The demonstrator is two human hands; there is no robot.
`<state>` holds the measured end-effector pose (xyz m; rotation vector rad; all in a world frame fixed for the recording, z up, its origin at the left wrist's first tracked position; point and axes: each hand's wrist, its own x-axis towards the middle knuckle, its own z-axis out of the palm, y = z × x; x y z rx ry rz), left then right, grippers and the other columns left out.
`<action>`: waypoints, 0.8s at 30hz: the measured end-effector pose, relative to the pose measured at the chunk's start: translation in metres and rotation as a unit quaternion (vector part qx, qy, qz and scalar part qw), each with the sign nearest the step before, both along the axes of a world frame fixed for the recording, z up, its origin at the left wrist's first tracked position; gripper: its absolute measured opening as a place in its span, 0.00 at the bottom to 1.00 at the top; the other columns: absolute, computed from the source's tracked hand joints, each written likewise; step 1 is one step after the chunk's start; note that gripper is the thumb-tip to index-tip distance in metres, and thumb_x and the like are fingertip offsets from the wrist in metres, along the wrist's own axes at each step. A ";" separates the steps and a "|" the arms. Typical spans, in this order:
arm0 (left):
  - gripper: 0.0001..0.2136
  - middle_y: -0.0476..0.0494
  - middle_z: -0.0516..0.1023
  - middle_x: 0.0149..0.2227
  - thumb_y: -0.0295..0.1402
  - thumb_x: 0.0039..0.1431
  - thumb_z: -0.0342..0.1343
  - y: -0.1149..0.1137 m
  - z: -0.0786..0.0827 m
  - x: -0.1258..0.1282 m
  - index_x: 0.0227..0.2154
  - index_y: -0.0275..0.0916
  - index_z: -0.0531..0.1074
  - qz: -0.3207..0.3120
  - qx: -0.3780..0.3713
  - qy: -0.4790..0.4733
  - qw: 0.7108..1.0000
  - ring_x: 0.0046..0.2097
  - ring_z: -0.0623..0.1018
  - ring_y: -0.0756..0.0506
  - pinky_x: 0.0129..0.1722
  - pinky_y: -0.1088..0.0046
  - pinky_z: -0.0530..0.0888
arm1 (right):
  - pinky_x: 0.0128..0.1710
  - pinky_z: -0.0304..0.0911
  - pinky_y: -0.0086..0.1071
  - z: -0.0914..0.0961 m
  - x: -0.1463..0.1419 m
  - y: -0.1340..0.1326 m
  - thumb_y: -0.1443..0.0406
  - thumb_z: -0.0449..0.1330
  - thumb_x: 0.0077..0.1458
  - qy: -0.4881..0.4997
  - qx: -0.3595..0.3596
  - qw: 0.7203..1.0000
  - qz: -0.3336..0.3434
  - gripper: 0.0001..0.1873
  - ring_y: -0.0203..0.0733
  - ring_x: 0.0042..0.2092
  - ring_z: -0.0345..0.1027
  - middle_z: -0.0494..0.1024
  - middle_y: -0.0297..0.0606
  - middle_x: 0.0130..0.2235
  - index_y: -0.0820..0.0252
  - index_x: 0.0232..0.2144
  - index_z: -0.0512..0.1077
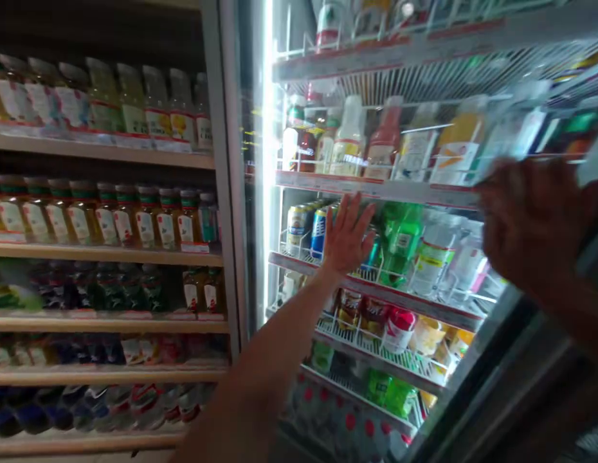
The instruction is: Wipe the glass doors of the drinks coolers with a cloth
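Note:
My left hand (348, 235) reaches into a lit drinks fridge with its fingers spread and holds nothing. It is in front of a row of cans, near a blue can (318, 233) and a silver can (296, 229). Green bottles (400, 241) stand just right of it. On the right side, beside the fridge's opened door (492, 347), is my right hand (530, 225). Motion blur smears its fingers, so whether they grip the door edge is unclear.
Wire fridge shelves (376, 190) hold juice bottles (347, 138) above and canned or cup drinks (400, 328) below. To the left, a shelving unit (106, 254) carries rows of bottles (144, 218). A bright vertical light (268, 161) runs along the fridge's left edge.

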<state>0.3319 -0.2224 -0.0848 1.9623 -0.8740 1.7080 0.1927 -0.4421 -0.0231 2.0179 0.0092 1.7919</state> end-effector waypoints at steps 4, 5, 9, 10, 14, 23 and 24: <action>0.23 0.38 0.54 0.64 0.38 0.62 0.41 0.000 -0.003 0.007 0.59 0.39 0.58 -0.026 -0.021 -0.038 0.999 0.67 0.45 0.43 0.63 0.54 0.48 | 0.66 0.32 0.47 -0.086 0.002 0.023 0.68 0.50 0.57 0.123 -0.166 0.975 0.077 0.23 0.44 0.66 0.42 0.66 0.33 0.58 0.50 0.54 0.65; 0.23 0.38 0.54 0.64 0.37 0.62 0.41 0.001 -0.003 0.008 0.59 0.38 0.58 -0.031 -0.025 -0.044 0.998 0.67 0.45 0.43 0.63 0.54 0.48 | 0.66 0.31 0.48 -0.095 0.003 0.025 0.69 0.51 0.57 0.145 -0.190 0.968 0.072 0.24 0.42 0.66 0.42 0.67 0.31 0.58 0.49 0.55 0.63; 0.22 0.36 0.56 0.63 0.36 0.61 0.44 0.001 -0.002 0.011 0.58 0.37 0.59 -0.049 -0.043 -0.074 0.995 0.66 0.48 0.42 0.63 0.54 0.49 | 0.64 0.35 0.51 -0.052 -0.001 0.010 0.69 0.52 0.57 0.075 -0.138 0.987 0.037 0.25 0.45 0.65 0.44 0.62 0.33 0.61 0.49 0.57 0.61; 0.22 0.36 0.56 0.63 0.35 0.61 0.44 0.002 -0.002 0.012 0.58 0.37 0.59 -0.053 -0.046 -0.079 0.994 0.66 0.49 0.42 0.63 0.55 0.49 | 0.63 0.39 0.53 -0.031 -0.003 0.003 0.69 0.52 0.57 0.031 -0.096 0.995 0.025 0.25 0.48 0.65 0.45 0.59 0.35 0.62 0.50 0.56 0.62; 0.23 0.37 0.56 0.63 0.34 0.60 0.46 0.002 -0.005 0.012 0.58 0.38 0.59 -0.069 -0.047 -0.078 0.993 0.66 0.50 0.41 0.63 0.54 0.51 | 0.59 0.47 0.56 0.004 -0.009 -0.010 0.67 0.52 0.56 -0.043 -0.007 0.999 -0.002 0.22 0.55 0.64 0.46 0.54 0.40 0.64 0.52 0.54 0.65; 0.27 0.41 0.50 0.65 0.32 0.59 0.49 0.007 -0.014 0.014 0.62 0.43 0.52 -0.094 -0.026 -0.085 0.992 0.66 0.49 0.40 0.63 0.52 0.50 | 0.67 0.30 0.46 -0.118 -0.009 0.023 0.69 0.51 0.56 0.191 -0.179 0.964 0.035 0.27 0.40 0.67 0.37 0.55 0.24 0.63 0.47 0.57 0.59; 0.28 0.41 0.49 0.65 0.32 0.59 0.49 0.007 -0.015 0.014 0.62 0.43 0.51 -0.097 -0.024 -0.085 0.991 0.66 0.49 0.40 0.63 0.53 0.50 | 0.67 0.30 0.48 -0.102 -0.009 0.020 0.69 0.50 0.56 0.167 -0.156 0.973 0.028 0.28 0.40 0.67 0.37 0.55 0.26 0.64 0.46 0.59 0.57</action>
